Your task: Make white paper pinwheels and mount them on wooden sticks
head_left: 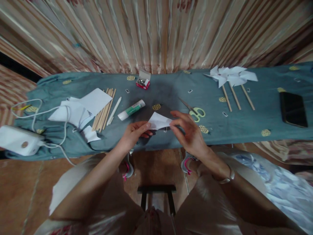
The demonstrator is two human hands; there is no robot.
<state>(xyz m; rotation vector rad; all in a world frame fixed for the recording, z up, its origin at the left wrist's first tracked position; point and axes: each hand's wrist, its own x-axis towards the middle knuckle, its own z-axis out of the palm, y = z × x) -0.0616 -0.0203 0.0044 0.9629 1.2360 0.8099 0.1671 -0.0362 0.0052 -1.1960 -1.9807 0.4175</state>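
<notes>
Left grip [135,133] and right grip [188,132] narrow on opposite ends of white paper [158,121], small and angular

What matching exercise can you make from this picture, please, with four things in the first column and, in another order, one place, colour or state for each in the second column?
Column 1
1. middle piece of white paper
2. scissors
3. small box
4. phone

Column 2
A. black, farthest right of the four
B. held by the left hand and the right hand
C. red in front, with its lid open
D. light green handles

Right pairs: 1-B, 2-D, 3-C, 4-A
</notes>
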